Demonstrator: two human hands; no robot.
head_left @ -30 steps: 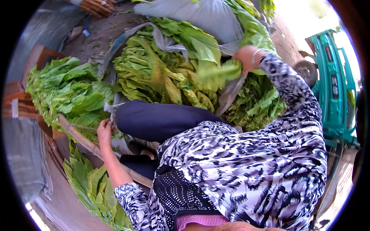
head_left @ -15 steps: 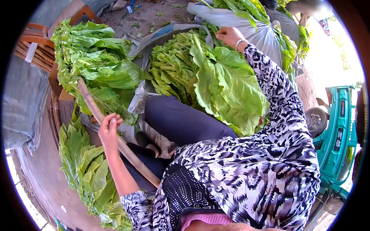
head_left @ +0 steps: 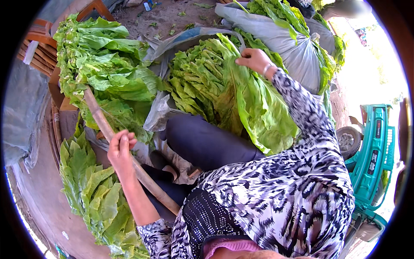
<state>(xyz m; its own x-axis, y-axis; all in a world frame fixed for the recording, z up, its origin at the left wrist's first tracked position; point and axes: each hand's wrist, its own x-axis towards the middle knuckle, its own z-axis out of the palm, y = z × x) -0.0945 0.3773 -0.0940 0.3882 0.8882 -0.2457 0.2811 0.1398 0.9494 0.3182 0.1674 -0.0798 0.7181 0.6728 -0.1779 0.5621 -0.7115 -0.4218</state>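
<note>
My right hand (head_left: 257, 60) is closed at the upper edge of a large green tobacco leaf (head_left: 258, 108), which lies on top of a leaf pile (head_left: 196, 73) beside my knee. My left hand (head_left: 122, 149) is closed in a pinch next to a wooden stick (head_left: 151, 185); a fine thread, hard to see, runs by its fingers. The stick slants from my lap up to a thick row of leaves (head_left: 108, 69) hanging at its far end.
More leaves (head_left: 97, 190) lie on the floor at the left. Grey plastic sheeting (head_left: 293, 56) wraps another bundle at the far right. An orange-brown chair (head_left: 92, 11) and bundled sticks (head_left: 41, 56) stand far left. A teal vehicle (head_left: 373, 151) is at the right.
My right hand has come down and slightly left onto the large leaf, whose surface has folded and shifted. My left hand has stayed by the stick, its fingers turned slightly.
</note>
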